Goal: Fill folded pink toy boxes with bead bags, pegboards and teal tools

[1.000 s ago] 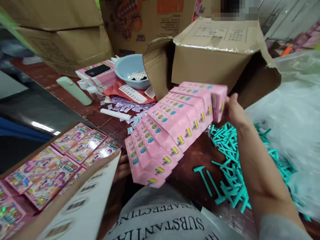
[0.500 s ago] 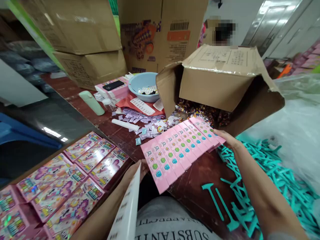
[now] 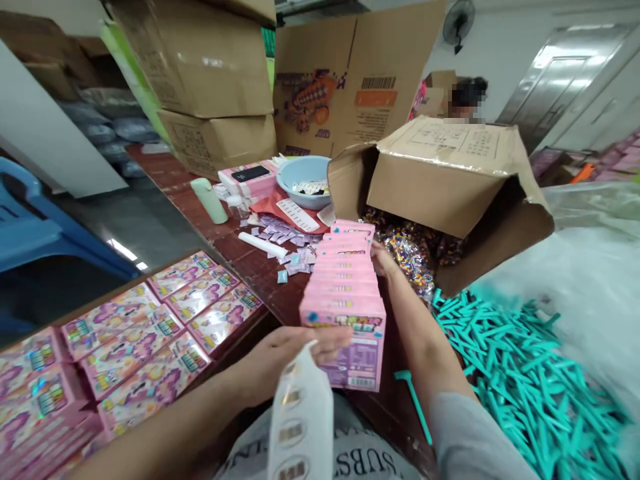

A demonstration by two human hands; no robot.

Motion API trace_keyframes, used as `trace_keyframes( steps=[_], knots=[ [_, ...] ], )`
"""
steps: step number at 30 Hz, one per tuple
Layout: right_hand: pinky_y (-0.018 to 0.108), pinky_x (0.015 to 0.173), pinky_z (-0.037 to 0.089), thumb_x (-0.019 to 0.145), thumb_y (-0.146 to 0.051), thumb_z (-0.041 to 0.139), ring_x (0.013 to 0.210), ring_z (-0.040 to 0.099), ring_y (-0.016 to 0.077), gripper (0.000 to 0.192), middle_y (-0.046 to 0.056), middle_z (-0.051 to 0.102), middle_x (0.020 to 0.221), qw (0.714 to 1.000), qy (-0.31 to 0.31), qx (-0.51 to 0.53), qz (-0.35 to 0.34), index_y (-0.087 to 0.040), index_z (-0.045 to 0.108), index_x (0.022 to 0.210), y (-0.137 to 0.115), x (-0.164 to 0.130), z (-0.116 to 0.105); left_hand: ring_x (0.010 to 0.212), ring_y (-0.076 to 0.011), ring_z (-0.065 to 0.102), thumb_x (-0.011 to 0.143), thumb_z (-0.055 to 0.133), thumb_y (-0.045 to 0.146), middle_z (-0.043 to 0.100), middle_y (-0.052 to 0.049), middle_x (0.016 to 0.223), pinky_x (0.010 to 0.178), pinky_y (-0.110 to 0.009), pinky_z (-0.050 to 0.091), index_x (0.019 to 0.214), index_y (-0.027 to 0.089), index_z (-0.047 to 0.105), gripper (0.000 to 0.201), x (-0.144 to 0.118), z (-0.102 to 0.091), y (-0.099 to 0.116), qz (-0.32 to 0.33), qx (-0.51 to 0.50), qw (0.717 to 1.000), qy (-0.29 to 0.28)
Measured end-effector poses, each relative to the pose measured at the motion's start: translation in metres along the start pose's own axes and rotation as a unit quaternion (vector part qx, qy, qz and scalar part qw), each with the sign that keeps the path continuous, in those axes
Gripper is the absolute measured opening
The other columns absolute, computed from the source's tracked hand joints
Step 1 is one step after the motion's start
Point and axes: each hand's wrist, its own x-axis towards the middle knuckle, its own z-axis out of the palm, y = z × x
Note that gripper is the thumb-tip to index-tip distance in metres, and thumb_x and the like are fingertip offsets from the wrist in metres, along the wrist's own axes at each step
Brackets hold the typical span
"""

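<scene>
A row of pink boxes (image 3: 345, 283) is squeezed end to end between my two hands. My left hand (image 3: 295, 350) lies with its fingers stretched across the printed face of the nearest box. At the far end, my right hand (image 3: 383, 259) grips the row, its fingers mostly hidden behind the boxes. A white strip of round stickers (image 3: 300, 413) hangs in front of my left hand; how it is held is hidden.
Finished-looking pink packs (image 3: 135, 333) fill a carton at the left. Teal plastic hammers (image 3: 520, 360) are heaped at the right. An open cardboard box (image 3: 430, 180) spills small bags. Behind are a blue basin (image 3: 300, 175), a green bottle (image 3: 209, 200) and small sachets (image 3: 285, 233).
The row of pink boxes has turned from slanting rightward to pointing away from me, showing a printed face. My right hand has moved left, and my left hand has come onto the near box.
</scene>
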Motion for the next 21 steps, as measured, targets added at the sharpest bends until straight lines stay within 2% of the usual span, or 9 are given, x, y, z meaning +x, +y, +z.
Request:
trace_keyframes(
  steps=[2, 5, 7, 9, 12, 15, 18, 19, 21],
  knots=[
    [0.037, 0.082, 0.061, 0.097, -0.047, 0.072, 0.088, 0.071, 0.018, 0.035, 0.005, 0.075, 0.101, 0.998, 0.063, 0.002, -0.009, -0.017, 0.068, 0.116, 0.004, 0.002, 0.004, 0.102, -0.0239, 0.078, 0.081, 0.087, 0.064, 0.083, -0.018, 0.119, 0.102, -0.033, 0.057, 0.107, 0.014, 0.088, 0.056, 0.01, 0.018, -0.025, -0.105, -0.004, 0.994, 0.021],
    [0.036, 0.082, 0.062, 0.086, -0.046, 0.078, 0.088, 0.073, 0.0197, 0.038, 0.003, 0.077, 0.093, 0.992, 0.125, -0.005, -0.008, -0.021, 0.068, 0.113, -0.001, -0.006, -0.003, 0.07, -0.0127, 0.068, 0.071, 0.097, 0.053, 0.083, -0.012, 0.089, 0.072, -0.023, 0.053, 0.085, 0.013, 0.086, 0.044, 0.015, 0.031, -0.048, -0.22, -0.008, 0.975, 0.044],
    [0.035, 0.083, 0.062, 0.078, -0.044, 0.082, 0.09, 0.074, 0.0196, 0.041, 0.001, 0.078, 0.093, 0.989, 0.149, -0.013, -0.004, -0.024, 0.068, 0.11, -0.01, -0.019, -0.015, 0.059, -0.0084, 0.059, 0.069, 0.099, 0.042, 0.077, -0.006, 0.074, 0.059, -0.019, 0.046, 0.076, 0.014, 0.084, 0.032, 0.011, 0.032, -0.048, -0.246, -0.009, 0.968, 0.051],
    [0.033, 0.088, 0.061, 0.073, -0.041, 0.085, 0.097, 0.074, 0.0184, 0.043, 0.001, 0.079, 0.102, 0.986, 0.162, -0.026, -0.004, -0.026, 0.067, 0.11, -0.025, -0.041, -0.027, 0.055, -0.0092, 0.056, 0.075, 0.095, 0.04, 0.074, -0.005, 0.069, 0.052, -0.019, 0.041, 0.075, 0.016, 0.084, 0.026, 0.002, 0.027, -0.035, -0.245, 0.007, 0.969, 0.039],
    [0.033, 0.098, 0.059, 0.076, -0.04, 0.086, 0.112, 0.072, 0.0184, 0.04, 0.002, 0.077, 0.12, 0.985, 0.161, -0.057, -0.024, -0.028, 0.07, 0.111, -0.06, -0.078, -0.034, 0.056, -0.0162, 0.062, 0.086, 0.082, 0.055, 0.078, -0.01, 0.073, 0.048, -0.024, 0.043, 0.084, 0.018, 0.088, 0.037, -0.005, 0.012, 0.003, -0.154, 0.075, 0.985, 0.02],
    [0.04, 0.107, 0.056, 0.093, -0.053, 0.074, 0.121, 0.07, 0.022, 0.035, 0.005, 0.076, 0.129, 0.969, 0.116, -0.178, -0.125, -0.028, 0.072, 0.117, -0.102, -0.097, -0.019, 0.052, -0.0179, 0.063, 0.089, 0.072, 0.071, 0.077, -0.012, 0.071, 0.046, -0.026, 0.043, 0.085, 0.019, 0.087, 0.054, 0.007, 0.002, 0.04, 0.014, 0.148, 0.984, 0.094],
    [0.048, 0.121, 0.047, 0.104, -0.065, 0.053, 0.134, 0.065, 0.0265, 0.052, 0.01, 0.072, 0.141, 0.9, 0.037, -0.365, -0.235, -0.024, 0.072, 0.129, -0.128, -0.083, 0.009, 0.05, -0.0164, 0.061, 0.089, 0.068, 0.076, 0.075, -0.012, 0.068, 0.045, -0.027, 0.042, 0.078, 0.018, 0.084, 0.061, 0.035, 0.006, 0.055, 0.102, 0.167, 0.971, 0.135],
    [0.05, 0.126, 0.041, 0.106, -0.067, 0.048, 0.142, 0.059, 0.0285, 0.057, 0.011, 0.069, 0.147, 0.874, 0.013, -0.425, -0.236, -0.023, 0.072, 0.133, -0.132, -0.072, 0.018, 0.049, -0.0155, 0.059, 0.089, 0.068, 0.076, 0.075, -0.011, 0.068, 0.044, -0.026, 0.041, 0.077, 0.018, 0.084, 0.061, 0.045, 0.009, 0.055, 0.11, 0.164, 0.972, 0.128],
    [0.06, 0.133, 0.025, 0.106, -0.07, 0.045, 0.152, 0.049, 0.0347, 0.063, 0.013, 0.065, 0.153, 0.837, -0.014, -0.52, -0.171, -0.021, 0.074, 0.132, -0.132, -0.046, 0.029, 0.045, -0.0132, 0.054, 0.089, 0.069, 0.076, 0.074, -0.01, 0.066, 0.043, -0.026, 0.038, 0.077, 0.017, 0.082, 0.062, 0.062, 0.015, 0.05, 0.12, 0.153, 0.974, 0.121]
  ],
)
